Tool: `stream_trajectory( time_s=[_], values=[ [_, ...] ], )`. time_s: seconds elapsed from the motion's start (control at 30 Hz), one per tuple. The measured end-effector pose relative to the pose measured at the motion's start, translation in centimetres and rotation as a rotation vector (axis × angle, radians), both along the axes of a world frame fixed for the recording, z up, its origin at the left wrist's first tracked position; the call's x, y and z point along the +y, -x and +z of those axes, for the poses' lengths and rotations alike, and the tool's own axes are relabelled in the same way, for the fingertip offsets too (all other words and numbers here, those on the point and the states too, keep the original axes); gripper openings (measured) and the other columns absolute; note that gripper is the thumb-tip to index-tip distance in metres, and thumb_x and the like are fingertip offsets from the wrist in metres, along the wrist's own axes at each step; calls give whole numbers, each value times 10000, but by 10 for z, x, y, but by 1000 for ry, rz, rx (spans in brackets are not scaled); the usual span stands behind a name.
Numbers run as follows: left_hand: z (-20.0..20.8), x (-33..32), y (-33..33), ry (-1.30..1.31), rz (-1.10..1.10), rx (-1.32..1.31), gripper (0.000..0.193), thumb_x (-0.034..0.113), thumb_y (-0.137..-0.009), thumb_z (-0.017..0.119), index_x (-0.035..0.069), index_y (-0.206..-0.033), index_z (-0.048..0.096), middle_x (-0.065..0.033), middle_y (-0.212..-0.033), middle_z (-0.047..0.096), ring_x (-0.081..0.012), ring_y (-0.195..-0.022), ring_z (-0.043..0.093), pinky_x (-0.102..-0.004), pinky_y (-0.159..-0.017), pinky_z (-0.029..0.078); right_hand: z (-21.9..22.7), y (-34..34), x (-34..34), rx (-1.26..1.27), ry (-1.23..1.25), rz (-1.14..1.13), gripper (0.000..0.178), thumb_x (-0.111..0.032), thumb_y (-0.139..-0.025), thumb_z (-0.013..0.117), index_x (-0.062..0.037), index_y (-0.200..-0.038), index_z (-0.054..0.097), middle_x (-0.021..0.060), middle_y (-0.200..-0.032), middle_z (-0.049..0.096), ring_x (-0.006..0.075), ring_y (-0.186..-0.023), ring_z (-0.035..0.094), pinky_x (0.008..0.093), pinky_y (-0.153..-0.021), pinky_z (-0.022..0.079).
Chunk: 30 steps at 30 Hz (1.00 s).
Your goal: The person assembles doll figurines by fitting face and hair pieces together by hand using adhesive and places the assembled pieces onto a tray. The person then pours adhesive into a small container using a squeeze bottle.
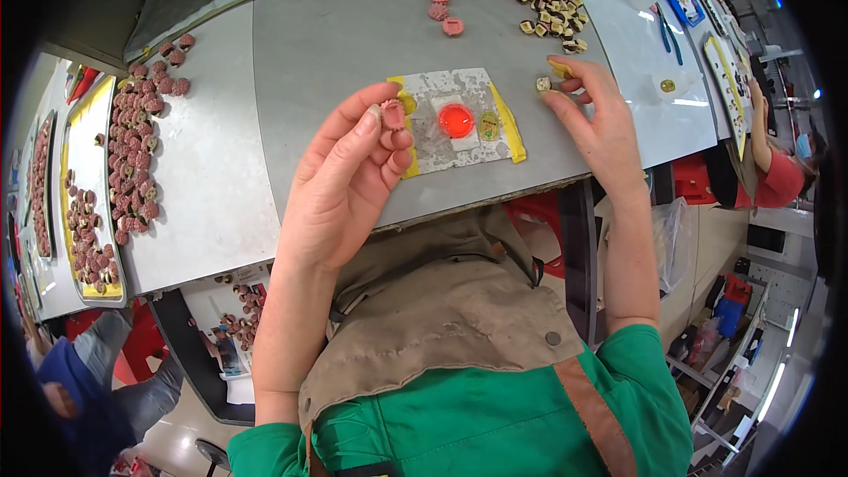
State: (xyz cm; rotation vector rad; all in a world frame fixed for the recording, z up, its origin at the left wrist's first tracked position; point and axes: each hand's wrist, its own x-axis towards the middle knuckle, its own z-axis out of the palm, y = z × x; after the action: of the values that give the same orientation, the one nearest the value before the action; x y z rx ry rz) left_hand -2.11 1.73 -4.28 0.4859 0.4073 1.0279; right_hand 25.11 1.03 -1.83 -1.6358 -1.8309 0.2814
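Hold the pink piece (393,115) narrowly between the thumb and fingertips of the left hand (337,163), beside the taped sheet (424,155). The right hand (602,119) is partly curled at a small cream block (543,85); contact cannot be told. A light edge pinch should suit both.

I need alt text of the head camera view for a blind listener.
A person's left hand holds a small pink piece above a gray table; the right hand is near a small cream piece. Between them lies a taped-down sheet with a red disc; pink pieces are heaped at left, cream-and-dark pieces at upper right.
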Motion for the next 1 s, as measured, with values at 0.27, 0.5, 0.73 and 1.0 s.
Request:
stream_trajectory(
  time_s=[0.27,0.5,0.73,1.0],
  values=[
    [3,-3,8,18,-29,-11,345,127,-990,461,1,-1311,450,-33,-1045,560,-112,-917,548,-251,-811,475,20,4,2,-360,43,166,168,-41,-864,585,-4,-1027,605,126,-989,609,268,-877,597,333,-768,469],
    [5,-6,10,0,15,54,369,146,-972,514,8,-1310,460,-29,-1081,575,-109,-966,564,-241,-842,475,26,48,5,-143,116,319,165,-23,-839,592,0,-1002,593,124,-925,588,293,-852,582,351,-753,471],
    [2,-6,11,9,26,67,384,147,-973,511,-1,-1321,443,-16,-1078,577,-99,-950,571,-239,-837,486,14,73,2,-290,-66,461,204,-19,-773,640,-38,-975,614,95,-874,556,280,-841,553,364,-730,454],
    [0,-5,12,-7,38,109,341,184,-965,540,13,-1258,500,-24,-1069,594,-104,-948,577,-245,-825,476,9,78,6,-337,-85,458,228,-6,-737,660,-45,-958,618,83,-874,556,273,-844,551,370,-735,455]
  ],
)
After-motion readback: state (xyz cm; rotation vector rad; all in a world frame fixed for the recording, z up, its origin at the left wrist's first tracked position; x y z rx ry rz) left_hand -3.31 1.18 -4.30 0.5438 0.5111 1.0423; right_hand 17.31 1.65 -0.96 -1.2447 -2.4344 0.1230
